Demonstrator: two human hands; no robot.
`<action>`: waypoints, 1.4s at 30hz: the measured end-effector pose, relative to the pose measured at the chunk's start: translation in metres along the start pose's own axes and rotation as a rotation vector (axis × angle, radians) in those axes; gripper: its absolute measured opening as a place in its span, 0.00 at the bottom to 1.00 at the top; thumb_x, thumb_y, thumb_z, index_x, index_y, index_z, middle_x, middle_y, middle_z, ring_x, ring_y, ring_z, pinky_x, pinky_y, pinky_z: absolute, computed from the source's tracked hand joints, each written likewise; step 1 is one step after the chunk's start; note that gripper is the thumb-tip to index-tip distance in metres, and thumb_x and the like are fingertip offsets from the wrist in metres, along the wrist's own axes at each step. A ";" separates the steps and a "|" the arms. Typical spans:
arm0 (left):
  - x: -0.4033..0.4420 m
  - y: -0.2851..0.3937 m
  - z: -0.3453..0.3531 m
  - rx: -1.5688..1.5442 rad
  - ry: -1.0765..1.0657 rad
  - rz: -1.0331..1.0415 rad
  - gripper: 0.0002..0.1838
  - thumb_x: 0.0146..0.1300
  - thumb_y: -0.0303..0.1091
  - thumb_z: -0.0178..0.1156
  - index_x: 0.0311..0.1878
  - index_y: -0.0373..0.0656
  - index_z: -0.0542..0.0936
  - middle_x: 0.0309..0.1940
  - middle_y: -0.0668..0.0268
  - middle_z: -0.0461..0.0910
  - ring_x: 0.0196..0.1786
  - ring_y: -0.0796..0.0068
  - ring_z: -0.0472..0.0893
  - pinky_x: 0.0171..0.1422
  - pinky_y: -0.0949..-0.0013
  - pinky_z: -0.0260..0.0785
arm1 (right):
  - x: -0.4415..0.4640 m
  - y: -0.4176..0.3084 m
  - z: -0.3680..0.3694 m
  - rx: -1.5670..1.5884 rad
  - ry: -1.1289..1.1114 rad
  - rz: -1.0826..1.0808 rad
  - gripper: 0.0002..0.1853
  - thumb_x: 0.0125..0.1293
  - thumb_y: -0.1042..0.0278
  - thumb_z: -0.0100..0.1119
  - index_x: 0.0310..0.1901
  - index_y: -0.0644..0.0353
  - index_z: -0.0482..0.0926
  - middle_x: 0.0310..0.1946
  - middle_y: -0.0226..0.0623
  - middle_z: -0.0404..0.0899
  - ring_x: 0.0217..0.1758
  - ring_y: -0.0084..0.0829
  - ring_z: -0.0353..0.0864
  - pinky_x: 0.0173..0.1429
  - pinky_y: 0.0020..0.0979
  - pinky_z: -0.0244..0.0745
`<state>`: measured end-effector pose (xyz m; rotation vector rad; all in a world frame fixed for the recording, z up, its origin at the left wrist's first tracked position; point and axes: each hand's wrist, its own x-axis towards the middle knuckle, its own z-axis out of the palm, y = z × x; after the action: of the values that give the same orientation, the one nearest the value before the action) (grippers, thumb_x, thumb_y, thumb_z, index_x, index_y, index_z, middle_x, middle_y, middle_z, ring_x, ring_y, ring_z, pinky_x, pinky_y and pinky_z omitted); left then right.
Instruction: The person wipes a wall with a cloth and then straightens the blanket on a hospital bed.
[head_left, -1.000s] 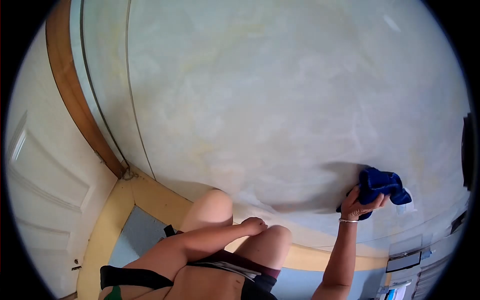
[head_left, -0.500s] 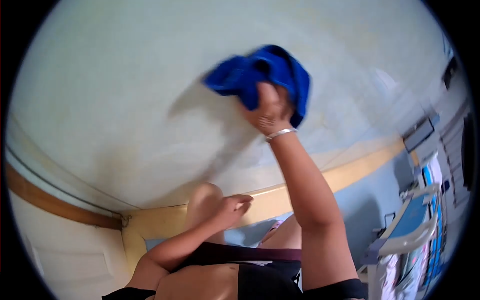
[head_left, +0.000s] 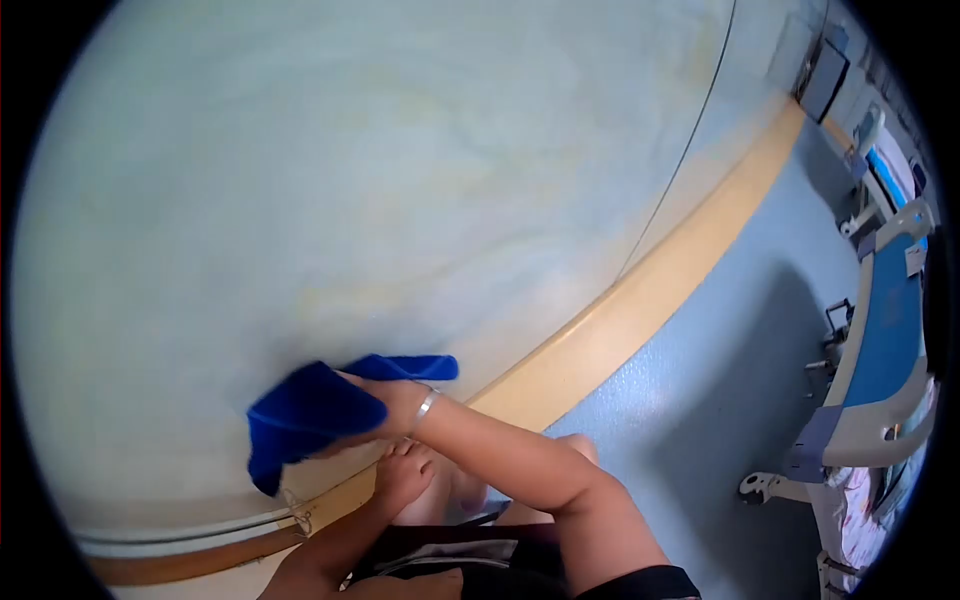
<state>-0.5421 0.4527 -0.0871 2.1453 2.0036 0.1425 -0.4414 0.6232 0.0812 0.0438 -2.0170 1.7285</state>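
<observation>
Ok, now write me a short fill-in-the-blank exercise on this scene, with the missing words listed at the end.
1. The number of hands gripping the cloth is ____.
2. The colour of the cloth is ____.
3. The bracelet is worn on the person's own ____ side.
4. Compared with the right hand, the left hand sits ____ in the picture (higher or lower).

Missing words: one; blue; right; lower.

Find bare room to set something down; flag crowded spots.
Free: blue floor between the yellow border and the nearer bed, partly shadowed. Crowded: lower left of view, where the right hand, holding the blue cloth, appears close to the left hand.
</observation>
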 end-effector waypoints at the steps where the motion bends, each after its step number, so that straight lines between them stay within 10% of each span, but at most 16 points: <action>1: 0.016 0.004 -0.003 -0.039 -0.017 0.035 0.15 0.49 0.35 0.56 0.42 0.46 0.76 0.40 0.60 0.75 0.45 0.57 0.74 0.49 0.57 0.66 | -0.020 0.006 -0.025 -0.110 0.020 0.119 0.36 0.50 0.47 0.66 0.56 0.60 0.66 0.52 0.41 0.71 0.55 0.35 0.69 0.62 0.31 0.62; 5: 0.061 0.021 -0.021 -0.195 -0.340 -0.200 0.13 0.51 0.36 0.57 0.40 0.43 0.78 0.42 0.59 0.76 0.45 0.56 0.74 0.50 0.58 0.67 | -0.073 0.058 -0.117 -0.666 0.330 -0.203 0.32 0.51 0.53 0.65 0.55 0.59 0.68 0.51 0.45 0.72 0.55 0.40 0.70 0.61 0.37 0.63; 7: 0.063 0.027 -0.010 -0.213 -0.327 -0.085 0.09 0.50 0.34 0.56 0.35 0.43 0.77 0.37 0.58 0.76 0.41 0.54 0.74 0.47 0.57 0.68 | -0.107 0.055 -0.161 -1.109 1.009 -0.315 0.29 0.53 0.57 0.62 0.55 0.60 0.67 0.48 0.48 0.72 0.51 0.42 0.72 0.60 0.36 0.63; 9: 0.061 0.043 -0.012 -0.091 -0.344 -0.068 0.10 0.51 0.35 0.56 0.35 0.43 0.77 0.38 0.57 0.76 0.43 0.52 0.74 0.47 0.56 0.68 | -0.113 0.076 -0.196 -0.692 1.836 -0.270 0.27 0.58 0.61 0.58 0.56 0.63 0.63 0.45 0.47 0.73 0.47 0.40 0.72 0.57 0.34 0.64; 11: 0.043 0.039 -0.004 -0.067 -0.340 -0.030 0.11 0.52 0.37 0.55 0.36 0.42 0.77 0.40 0.56 0.75 0.44 0.52 0.73 0.48 0.56 0.68 | -0.123 0.069 -0.221 0.266 2.153 -0.044 0.26 0.62 0.63 0.55 0.57 0.67 0.59 0.44 0.45 0.72 0.46 0.35 0.71 0.53 0.32 0.65; 12: 0.038 0.040 -0.007 -0.067 -0.406 -0.056 0.12 0.52 0.38 0.55 0.38 0.42 0.76 0.41 0.56 0.75 0.45 0.52 0.73 0.49 0.56 0.67 | -0.125 0.089 -0.214 0.162 2.293 0.267 0.25 0.65 0.64 0.51 0.57 0.70 0.58 0.45 0.42 0.72 0.47 0.32 0.71 0.53 0.31 0.66; 14: 0.032 0.037 0.000 -0.066 -0.475 -0.042 0.13 0.53 0.39 0.55 0.39 0.42 0.76 0.42 0.56 0.75 0.45 0.53 0.73 0.50 0.56 0.67 | -0.116 0.100 -0.168 0.479 2.241 0.510 0.33 0.64 0.59 0.52 0.63 0.70 0.53 0.64 0.50 0.56 0.65 0.42 0.58 0.68 0.34 0.50; 19: 0.040 0.073 -0.030 -0.269 -0.748 0.118 0.18 0.59 0.41 0.53 0.51 0.45 0.74 0.56 0.55 0.68 0.55 0.52 0.70 0.57 0.61 0.64 | -0.059 0.079 -0.028 1.278 1.605 0.783 0.36 0.57 0.56 0.59 0.64 0.61 0.56 0.55 0.48 0.69 0.58 0.43 0.68 0.61 0.36 0.62; 20: 0.046 0.087 -0.040 -0.254 -0.738 0.140 0.18 0.59 0.41 0.53 0.51 0.45 0.74 0.56 0.55 0.68 0.55 0.52 0.70 0.57 0.61 0.64 | -0.058 0.050 -0.031 1.391 1.453 0.686 0.36 0.57 0.57 0.60 0.63 0.63 0.56 0.54 0.47 0.69 0.55 0.38 0.70 0.58 0.34 0.65; 21: 0.051 0.103 -0.051 -0.357 -0.752 0.126 0.18 0.59 0.41 0.53 0.51 0.45 0.74 0.56 0.54 0.69 0.55 0.53 0.70 0.57 0.62 0.64 | -0.059 0.004 -0.051 1.542 1.434 0.556 0.21 0.58 0.63 0.59 0.52 0.57 0.67 0.39 0.35 0.75 0.38 0.27 0.76 0.35 0.32 0.76; 26: 0.093 0.168 -0.118 -0.905 -0.719 0.071 0.17 0.61 0.38 0.52 0.53 0.45 0.73 0.55 0.53 0.70 0.56 0.54 0.71 0.57 0.63 0.65 | -0.057 -0.156 -0.159 0.408 1.608 0.218 0.22 0.57 0.63 0.61 0.50 0.63 0.67 0.35 0.38 0.77 0.39 0.30 0.76 0.44 0.30 0.72; 29: 0.128 0.183 -0.179 -0.456 -0.685 0.209 0.16 0.61 0.33 0.52 0.52 0.44 0.73 0.48 0.51 0.75 0.51 0.56 0.75 0.54 0.62 0.67 | -0.042 -0.264 -0.205 -0.147 1.612 0.047 0.26 0.52 0.68 0.61 0.52 0.64 0.66 0.47 0.48 0.69 0.49 0.45 0.70 0.53 0.35 0.66; 36: 0.155 0.228 -0.403 -0.086 0.345 0.538 0.08 0.48 0.24 0.57 0.35 0.39 0.78 0.40 0.54 0.77 0.43 0.54 0.76 0.50 0.60 0.70 | 0.014 -0.350 -0.206 -1.142 1.228 -0.662 0.20 0.43 0.77 0.59 0.42 0.56 0.75 0.43 0.44 0.70 0.45 0.44 0.69 0.48 0.41 0.66; 38: 0.142 0.214 -0.445 0.049 0.747 0.701 0.06 0.51 0.25 0.54 0.33 0.40 0.78 0.41 0.55 0.76 0.48 0.52 0.74 0.54 0.51 0.67 | -0.001 -0.347 -0.228 -1.212 1.073 -0.532 0.19 0.40 0.79 0.57 0.39 0.55 0.75 0.39 0.41 0.71 0.44 0.42 0.70 0.52 0.42 0.66; 42: 0.088 0.164 -0.508 0.605 1.078 0.423 0.12 0.56 0.30 0.49 0.42 0.37 0.75 0.51 0.48 0.70 0.57 0.39 0.65 0.59 0.41 0.57 | -0.050 -0.277 -0.285 -0.437 1.790 -0.019 0.24 0.50 0.78 0.56 0.52 0.64 0.67 0.49 0.47 0.70 0.54 0.47 0.69 0.59 0.36 0.62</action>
<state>-0.4809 0.5716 0.4374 3.3482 2.1569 1.0850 -0.2115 0.8212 0.3435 -1.1437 -0.8371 0.5593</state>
